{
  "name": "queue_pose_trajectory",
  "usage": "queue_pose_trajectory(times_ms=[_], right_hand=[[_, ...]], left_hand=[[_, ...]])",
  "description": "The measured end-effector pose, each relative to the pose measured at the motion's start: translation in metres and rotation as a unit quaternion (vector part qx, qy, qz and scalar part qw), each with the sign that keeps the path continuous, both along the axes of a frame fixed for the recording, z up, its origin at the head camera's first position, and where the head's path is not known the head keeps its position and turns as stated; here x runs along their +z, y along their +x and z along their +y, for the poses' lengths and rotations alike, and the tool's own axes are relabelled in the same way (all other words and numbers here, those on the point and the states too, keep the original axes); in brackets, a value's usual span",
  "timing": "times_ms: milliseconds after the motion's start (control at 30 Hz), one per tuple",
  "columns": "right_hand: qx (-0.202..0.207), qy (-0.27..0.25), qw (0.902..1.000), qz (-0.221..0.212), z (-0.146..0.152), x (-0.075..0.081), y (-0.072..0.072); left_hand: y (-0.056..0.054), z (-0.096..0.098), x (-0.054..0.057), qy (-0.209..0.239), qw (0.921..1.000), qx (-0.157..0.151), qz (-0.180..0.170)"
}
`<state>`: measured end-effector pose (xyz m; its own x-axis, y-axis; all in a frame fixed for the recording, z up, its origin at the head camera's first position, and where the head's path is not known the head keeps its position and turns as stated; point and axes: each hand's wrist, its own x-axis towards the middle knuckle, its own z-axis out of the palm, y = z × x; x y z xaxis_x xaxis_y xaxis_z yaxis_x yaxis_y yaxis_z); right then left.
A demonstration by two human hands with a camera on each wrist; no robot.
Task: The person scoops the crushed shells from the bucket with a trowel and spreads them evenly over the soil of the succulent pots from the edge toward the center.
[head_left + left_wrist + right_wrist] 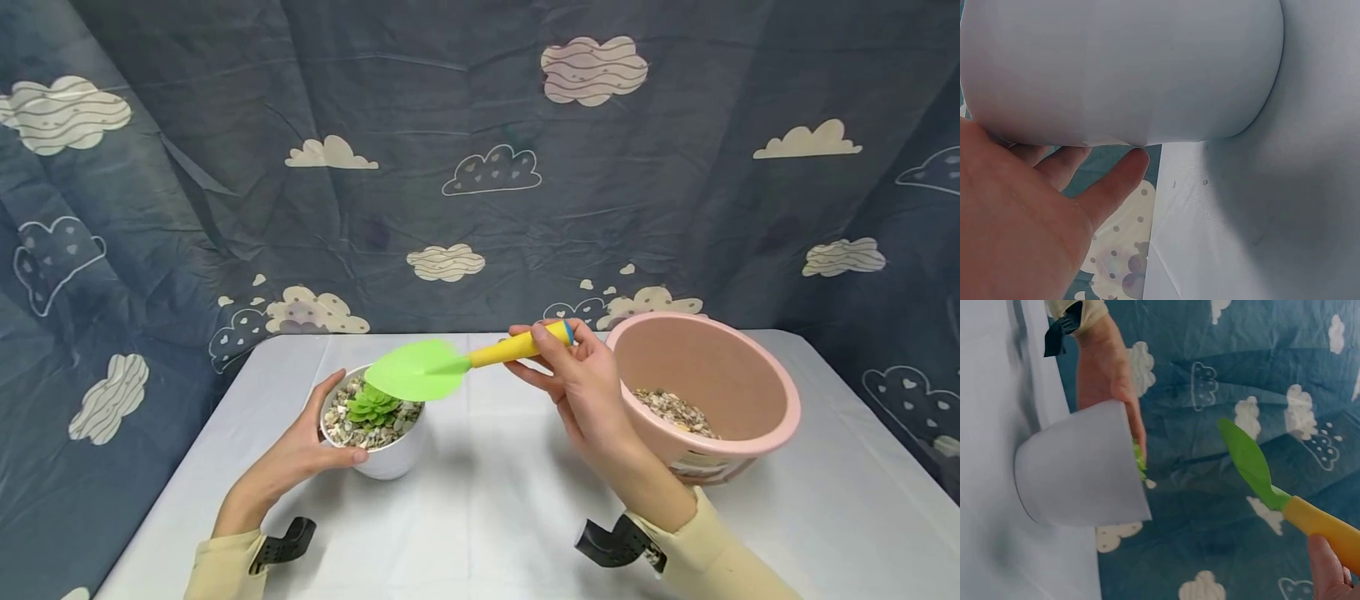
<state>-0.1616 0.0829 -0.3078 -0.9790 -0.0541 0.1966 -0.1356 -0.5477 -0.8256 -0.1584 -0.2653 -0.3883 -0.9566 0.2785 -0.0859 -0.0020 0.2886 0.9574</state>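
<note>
A white flowerpot stands on the table at the left, filled with small stones around a green succulent. My left hand holds the pot's left side, thumb at the near rim and fingers toward the far side. In the left wrist view the fingers lie against the pot wall. My right hand grips the yellow handle of a toy garden trowel with a green blade. That blade hangs above the pot's right part; in the right wrist view the trowel is apart from the pot.
A large pink tub stands at the right, beside my right forearm, with small stones at its bottom. The white table reaches back to a dark curtain printed with clouds. Each wrist wears a black camera mount.
</note>
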Motion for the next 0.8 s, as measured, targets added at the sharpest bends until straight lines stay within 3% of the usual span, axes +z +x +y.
queue_pose_trajectory(times_ms=[400,800], right_hand=[[-0.015,-0.012,0.9985,0.05,0.046,0.013,0.008],[-0.01,-0.086,0.9923,0.089,0.099,0.028,0.015]], left_hand=[[0.003,0.0,-0.002,-0.008,0.9997,0.003,0.022],[0.002,0.001,0.0,-0.005,0.9998,-0.002,0.018]])
